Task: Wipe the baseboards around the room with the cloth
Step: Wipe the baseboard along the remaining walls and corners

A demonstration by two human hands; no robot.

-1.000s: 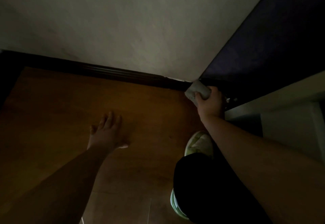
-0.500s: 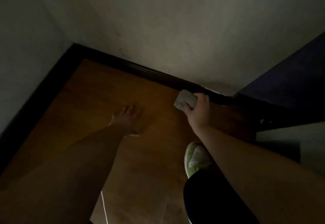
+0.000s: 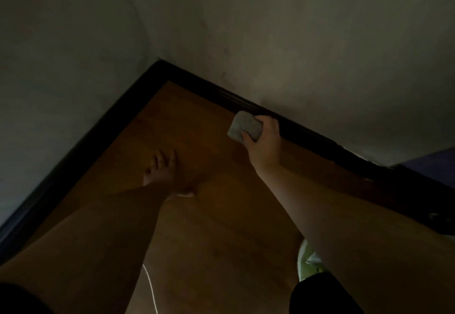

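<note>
The right hand (image 3: 264,141) grips a folded grey cloth (image 3: 245,126), fingers curled round it, and holds it against the dark baseboard (image 3: 307,132) along the far wall, partway between the room's corner and a dark panel at the right. The left hand (image 3: 167,173) lies flat on the wooden floor (image 3: 202,227), fingers spread, well apart from the cloth. A pale shoe (image 3: 307,259) shows below the right forearm.

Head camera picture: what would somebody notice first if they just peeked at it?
Probably the pale folded cloth, gripped in the right hand against the dark baseboard. Next, the left hand spread flat on the orange-brown wooden floor, near the room's corner.
</note>
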